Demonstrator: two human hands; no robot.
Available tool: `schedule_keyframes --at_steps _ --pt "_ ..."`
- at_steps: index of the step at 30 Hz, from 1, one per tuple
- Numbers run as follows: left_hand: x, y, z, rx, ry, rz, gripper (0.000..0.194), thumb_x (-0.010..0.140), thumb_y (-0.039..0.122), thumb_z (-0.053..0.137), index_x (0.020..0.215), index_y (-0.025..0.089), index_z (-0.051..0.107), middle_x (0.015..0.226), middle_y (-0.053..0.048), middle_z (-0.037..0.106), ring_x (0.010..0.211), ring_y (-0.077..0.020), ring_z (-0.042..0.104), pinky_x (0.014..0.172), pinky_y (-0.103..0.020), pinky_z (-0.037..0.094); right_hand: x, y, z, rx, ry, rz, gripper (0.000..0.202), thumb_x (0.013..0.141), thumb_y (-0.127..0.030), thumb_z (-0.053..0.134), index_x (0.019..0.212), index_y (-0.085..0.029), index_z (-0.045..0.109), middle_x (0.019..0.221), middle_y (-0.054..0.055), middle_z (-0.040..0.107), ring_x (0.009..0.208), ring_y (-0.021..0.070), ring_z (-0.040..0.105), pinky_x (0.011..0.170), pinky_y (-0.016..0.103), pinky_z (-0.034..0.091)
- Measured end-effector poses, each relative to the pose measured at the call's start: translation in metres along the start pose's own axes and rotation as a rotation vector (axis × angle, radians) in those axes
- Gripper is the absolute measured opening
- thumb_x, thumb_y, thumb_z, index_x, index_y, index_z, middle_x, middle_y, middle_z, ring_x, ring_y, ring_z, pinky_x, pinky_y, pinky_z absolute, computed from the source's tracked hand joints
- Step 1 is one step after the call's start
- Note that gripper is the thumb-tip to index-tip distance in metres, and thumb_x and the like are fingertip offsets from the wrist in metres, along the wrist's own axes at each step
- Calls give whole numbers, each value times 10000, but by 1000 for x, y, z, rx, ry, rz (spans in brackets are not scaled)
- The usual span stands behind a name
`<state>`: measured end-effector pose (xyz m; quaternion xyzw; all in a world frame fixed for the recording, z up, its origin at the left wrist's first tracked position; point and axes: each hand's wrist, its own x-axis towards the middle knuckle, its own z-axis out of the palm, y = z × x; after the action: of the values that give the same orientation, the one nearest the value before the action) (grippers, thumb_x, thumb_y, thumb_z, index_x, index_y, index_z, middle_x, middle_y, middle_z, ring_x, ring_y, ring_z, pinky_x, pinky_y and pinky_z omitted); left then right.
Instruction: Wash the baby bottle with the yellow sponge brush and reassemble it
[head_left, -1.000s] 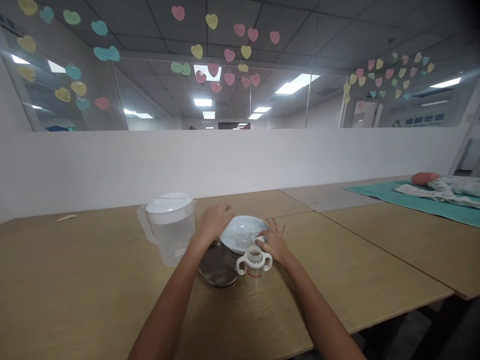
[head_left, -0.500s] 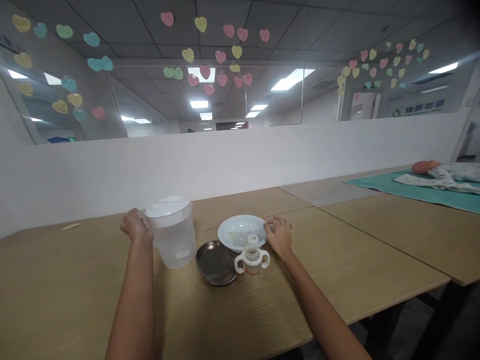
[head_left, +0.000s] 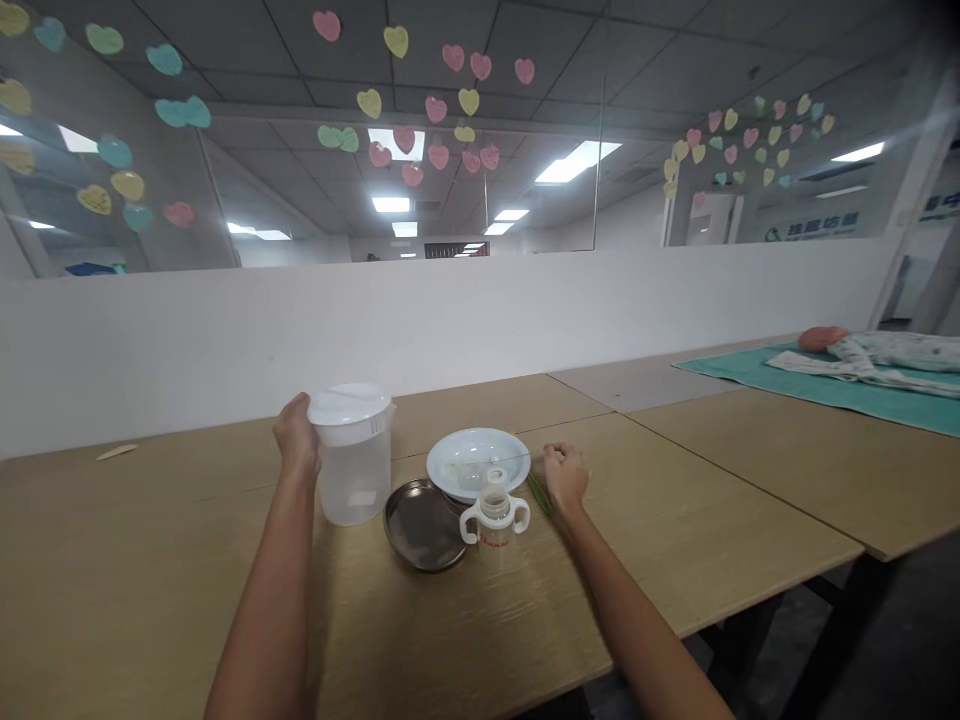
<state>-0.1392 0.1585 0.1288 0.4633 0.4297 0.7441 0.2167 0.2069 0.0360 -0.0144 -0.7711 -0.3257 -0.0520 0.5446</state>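
My left hand (head_left: 297, 435) is closed round the handle side of a clear plastic pitcher (head_left: 355, 475) with a white lid; the handle is hidden behind my fingers. To the right, my right hand (head_left: 565, 476) has curled fingers beside a white bowl (head_left: 517, 482). A thin rod (head_left: 534, 457) crosses above the bowl and meets its fingertips. Clear and white bottle parts (head_left: 472, 477) lie in the bowl. In front stands an uncapped baby bottle (head_left: 495, 525) with two white handles. A round metal tray (head_left: 424, 528) sits between pitcher and bottle. Something narrow and green (head_left: 538, 494) lies by my right hand.
A wooden table (head_left: 465, 650) runs up to a white wall (head_left: 450, 320) with glass panels above. At the far right, a teal cloth (head_left: 712, 366) bears patterned white fabric (head_left: 885, 352) and a reddish rounded object (head_left: 823, 339). A small flat beige piece (head_left: 116, 452) lies far left.
My left hand and the pitcher's handle side have swung to the right and away from me. My right hand has drawn slightly off the bowl, its fingers more curled. The view has turned slightly right.
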Motion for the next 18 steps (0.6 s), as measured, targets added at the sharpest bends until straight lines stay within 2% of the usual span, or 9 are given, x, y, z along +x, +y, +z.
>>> schedule_keyframes --at_steps 2,6,9,14,18 --pt "-13 12 9 14 -26 -14 489 716 340 542 1154 123 562 917 -65 612 813 -167 577 801 -318 481 1 4 1 -6 -16 43 378 768 -348 366 846 -151 679 959 124 671 914 262 555 791 336 365" --pt "-47 39 24 312 -79 234 464 728 400 558 1157 228 603 913 -50 624 864 -199 565 867 -361 437 2 10 3 -27 -32 77 382 761 -338 369 862 -149 685 930 131 678 893 263 570 766 331 375" --pt "-70 54 33 413 -163 333 448 769 408 513 1174 236 598 920 -60 632 877 -211 570 860 -355 433 3 15 4 -37 -39 115 395 765 -343 357 866 -155 689 897 131 682 849 258 589 740 333 384" --pt "-90 60 44 513 -275 457 454 790 395 488 1188 202 591 897 -74 628 871 -223 567 841 -351 431 3 21 6 -56 -60 165 396 767 -341 358 878 -159 692 881 133 690 799 256 614 707 335 395" --pt "-100 59 49 641 -273 591 427 801 368 483 1189 225 590 894 -80 606 924 -242 534 882 -368 393 3 22 8 -73 -68 162 404 772 -333 354 904 -149 688 922 141 688 822 251 619 712 328 396"
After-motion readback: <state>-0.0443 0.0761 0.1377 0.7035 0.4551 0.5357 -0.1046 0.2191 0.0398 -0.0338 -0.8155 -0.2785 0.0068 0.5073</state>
